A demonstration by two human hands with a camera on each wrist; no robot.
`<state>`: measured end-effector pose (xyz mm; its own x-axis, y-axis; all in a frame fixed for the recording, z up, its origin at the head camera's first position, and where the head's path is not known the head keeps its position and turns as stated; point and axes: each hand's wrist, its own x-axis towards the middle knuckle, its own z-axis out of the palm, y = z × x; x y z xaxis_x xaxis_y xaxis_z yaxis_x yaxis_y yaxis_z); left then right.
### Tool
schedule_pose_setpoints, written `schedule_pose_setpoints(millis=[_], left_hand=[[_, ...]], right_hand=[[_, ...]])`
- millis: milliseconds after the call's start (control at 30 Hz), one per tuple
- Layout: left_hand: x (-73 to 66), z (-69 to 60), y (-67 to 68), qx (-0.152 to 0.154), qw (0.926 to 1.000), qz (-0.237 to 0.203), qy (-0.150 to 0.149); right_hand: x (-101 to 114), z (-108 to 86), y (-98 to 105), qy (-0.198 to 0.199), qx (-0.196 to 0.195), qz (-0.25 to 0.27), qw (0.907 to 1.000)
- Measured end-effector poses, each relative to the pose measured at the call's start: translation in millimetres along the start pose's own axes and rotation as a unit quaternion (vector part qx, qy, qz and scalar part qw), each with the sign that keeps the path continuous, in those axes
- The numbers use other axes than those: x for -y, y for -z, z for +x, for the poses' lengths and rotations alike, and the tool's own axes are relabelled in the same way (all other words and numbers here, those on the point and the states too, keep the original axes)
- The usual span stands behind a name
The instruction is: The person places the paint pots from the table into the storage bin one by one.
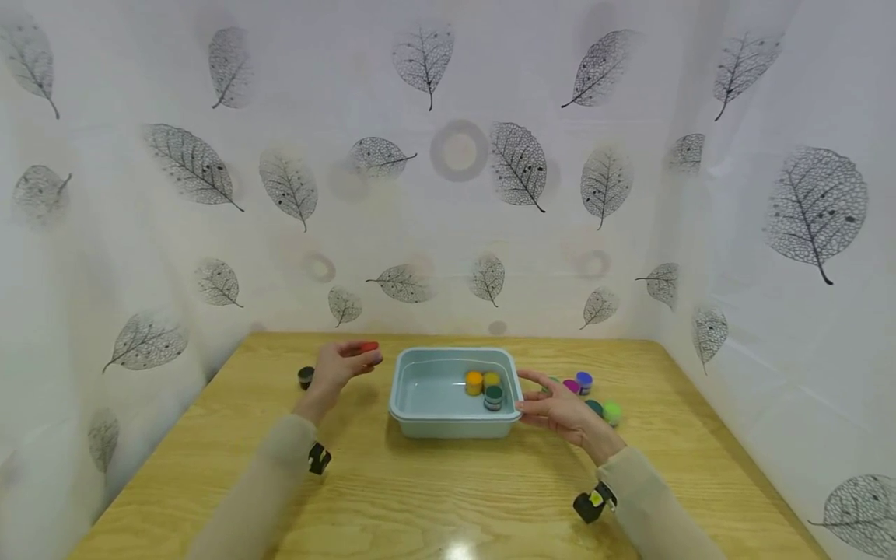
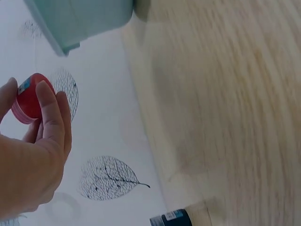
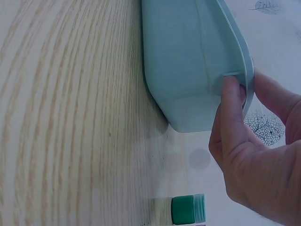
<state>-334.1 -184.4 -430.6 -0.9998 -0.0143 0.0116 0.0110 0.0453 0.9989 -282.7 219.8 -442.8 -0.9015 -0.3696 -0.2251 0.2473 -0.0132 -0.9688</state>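
My left hand (image 1: 337,375) is raised left of the light blue plastic tub (image 1: 451,428), gripping a small red paint jar (image 2: 29,100) between thumb and fingers. The tub sits on the table; inside, toward its right side, stand an orange paint jar (image 1: 474,383), a yellow one (image 1: 492,379) and a dark green one (image 1: 493,398). At the tub's right end, my right hand (image 1: 565,411) pinches the rim. The right wrist view shows the thumb on one side of the rim (image 3: 248,61) and the fingers under it.
A black jar (image 1: 306,378) stands on the wooden table (image 1: 448,498) behind my left wrist. Several more jars, among them a blue one (image 1: 584,382), a magenta one (image 1: 571,386) and a light green one (image 1: 612,413), cluster near my right hand. Leaf-printed curtains (image 1: 448,225) surround the table.
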Motion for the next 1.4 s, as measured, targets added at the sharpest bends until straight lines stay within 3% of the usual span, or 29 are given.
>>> schedule_pose_setpoints(millis=[233,467,600,800,1033,1267,1400], left_hand=[[2.8,-4.2,-22.1,-0.024,0.9989,0.005,-0.039],[1.8,-8.4,-40.7,-0.016,0.9957,0.075,-0.052],[0.2,-9.0,-47.6,-0.013,0.9937,0.093,-0.061],[-0.4,-9.0,-54.5,-0.007,0.9945,0.086,-0.059],[0.6,-9.7,-63.9,-0.003,0.992,0.118,-0.044],[-4.2,-13.8,-82.7,0.0,0.9919,0.116,-0.052],[-5.3,-15.8,-92.6,0.023,0.9929,0.102,-0.057]], right_hand=[[1.9,1.4,-1.3,-0.001,-0.001,-0.005,1.0],[2.1,-1.3,-2.6,-0.001,0.005,-0.005,1.0],[1.2,-1.2,-2.1,-0.001,0.006,-0.007,1.0],[1.5,-0.5,-2.3,-0.002,0.003,-0.006,1.0],[-4.3,0.7,-0.9,-0.01,-0.01,-0.004,0.9999],[-0.7,2.2,-0.8,-0.008,-0.006,0.004,0.9999],[1.8,1.0,-1.0,-0.01,-0.001,0.002,1.0]])
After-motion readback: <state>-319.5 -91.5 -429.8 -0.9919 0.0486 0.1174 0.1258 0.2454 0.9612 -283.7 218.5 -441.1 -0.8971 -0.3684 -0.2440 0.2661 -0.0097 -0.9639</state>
